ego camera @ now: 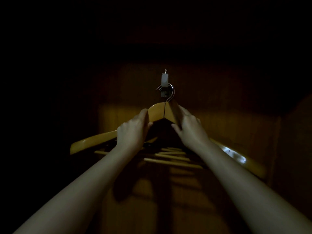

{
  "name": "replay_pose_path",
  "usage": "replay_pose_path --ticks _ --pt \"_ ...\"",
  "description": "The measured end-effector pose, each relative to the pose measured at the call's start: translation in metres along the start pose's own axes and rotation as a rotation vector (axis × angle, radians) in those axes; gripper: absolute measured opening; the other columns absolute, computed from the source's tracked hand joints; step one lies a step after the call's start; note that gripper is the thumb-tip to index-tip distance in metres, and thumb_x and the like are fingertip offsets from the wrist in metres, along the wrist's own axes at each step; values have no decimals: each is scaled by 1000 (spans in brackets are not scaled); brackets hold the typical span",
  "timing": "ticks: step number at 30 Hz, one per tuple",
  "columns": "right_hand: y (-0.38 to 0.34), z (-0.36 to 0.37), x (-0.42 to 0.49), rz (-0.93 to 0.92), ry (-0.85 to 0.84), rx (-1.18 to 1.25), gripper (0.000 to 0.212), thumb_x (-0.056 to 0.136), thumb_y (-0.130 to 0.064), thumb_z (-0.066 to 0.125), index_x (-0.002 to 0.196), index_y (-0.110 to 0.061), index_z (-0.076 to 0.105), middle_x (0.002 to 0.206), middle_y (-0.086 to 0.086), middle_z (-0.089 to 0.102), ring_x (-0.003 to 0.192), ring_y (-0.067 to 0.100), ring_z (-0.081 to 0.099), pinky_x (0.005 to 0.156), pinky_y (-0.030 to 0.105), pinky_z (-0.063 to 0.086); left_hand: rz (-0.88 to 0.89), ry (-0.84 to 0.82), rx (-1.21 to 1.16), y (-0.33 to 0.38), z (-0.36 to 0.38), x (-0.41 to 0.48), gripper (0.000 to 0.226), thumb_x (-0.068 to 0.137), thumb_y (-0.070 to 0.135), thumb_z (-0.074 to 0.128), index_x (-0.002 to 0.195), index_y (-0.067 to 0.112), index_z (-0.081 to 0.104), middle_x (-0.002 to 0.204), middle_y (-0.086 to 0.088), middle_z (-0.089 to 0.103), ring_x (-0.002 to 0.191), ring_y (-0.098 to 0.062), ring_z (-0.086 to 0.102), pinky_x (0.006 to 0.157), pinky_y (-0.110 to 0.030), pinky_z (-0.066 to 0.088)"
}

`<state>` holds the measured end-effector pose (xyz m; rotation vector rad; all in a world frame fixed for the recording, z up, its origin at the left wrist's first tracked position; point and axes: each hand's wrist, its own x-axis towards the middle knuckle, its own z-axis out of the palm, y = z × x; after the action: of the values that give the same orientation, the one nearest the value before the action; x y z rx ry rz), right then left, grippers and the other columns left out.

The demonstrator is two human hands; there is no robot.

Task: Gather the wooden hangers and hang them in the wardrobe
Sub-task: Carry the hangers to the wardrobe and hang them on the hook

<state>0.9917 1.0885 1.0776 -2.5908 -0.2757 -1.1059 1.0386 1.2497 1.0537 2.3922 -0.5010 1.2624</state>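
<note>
Wooden hangers point(158, 110) bunched at centre, their metal hooks point(170, 93) caught over a peg point(165, 80) on the wardrobe back panel point(219, 115) directly above. Left hand point(133, 132) grips the left shoulder just below the apex, right hand point(189, 129) the right shoulder opposite. Crossbars point(168, 157) fan out below, between both forearms, in front of the panel.

The hangers point(157, 112) are honey-yellow wood with a glossy finish. A dark seam runs down the middle of the front one, and a white glare patch mottles its right arm. Their bars point(168, 156) are a paler yellow. The wire hooks point(171, 92) are silvery with a coppery tint. The peg point(165, 79) is pale grey-white above and dark grey below. The wardrobe point(228, 119) back is amber-brown with faint vertical grain, barred by dark shadow stripes lower down and fading to black all around.
</note>
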Motion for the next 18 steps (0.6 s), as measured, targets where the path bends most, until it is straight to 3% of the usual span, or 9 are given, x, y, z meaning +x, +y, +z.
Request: replay_pose_path --ticks 4,6,8,11,15,18 --pt "-5 0 -9 21 3 -136 60 94 -26 48 146 -15 20 149 4 31 123 31 47 96 40 42 -26 4 -6 0 6 -2 50 95 37 40 140 21 25 124 -5 56 107 -22 58 86 -36 50" --pt "-5 1 -12 5 0 -225 60 95 -33 45 145 -13 20 150 5 26 124 29 46 96 40 42 -58 -69 -23 1 8 -4 52 96 37 36 143 21 19 136 -6 48 123 -23 48 103 -42 38" --pt "-6 3 -15 18 -16 -297 57 95 -39 40 144 -12 26 154 7 19 135 29 33 107 41 33 -82 -130 -38 2 7 -8 56 97 39 31 146 23 9 150 -5 31 138 -23 30 114 -48 18" --pt "-8 3 -28 -19 26 -381 48 95 -39 39 132 -10 45 157 10 13 145 26 13 116 42 16 -37 -121 -26 2 -1 -24 58 97 41 26 147 24 3 157 -1 13 145 -18 11 117 -47 4" --pt "-16 1 -69 -63 29 -374 55 96 -38 37 146 -15 24 155 7 21 146 22 11 117 37 14 109 -146 -115 3 -17 -63 56 97 42 24 148 24 7 158 2 10 146 -13 6 117 -38 0" --pt "-20 4 -119 -26 -35 -353 53 97 -37 35 145 -19 27 155 2 24 145 18 13 117 34 13 250 -266 -171 2 -25 -103 53 97 44 23 147 26 14 157 5 14 145 -10 6 116 -32 0"
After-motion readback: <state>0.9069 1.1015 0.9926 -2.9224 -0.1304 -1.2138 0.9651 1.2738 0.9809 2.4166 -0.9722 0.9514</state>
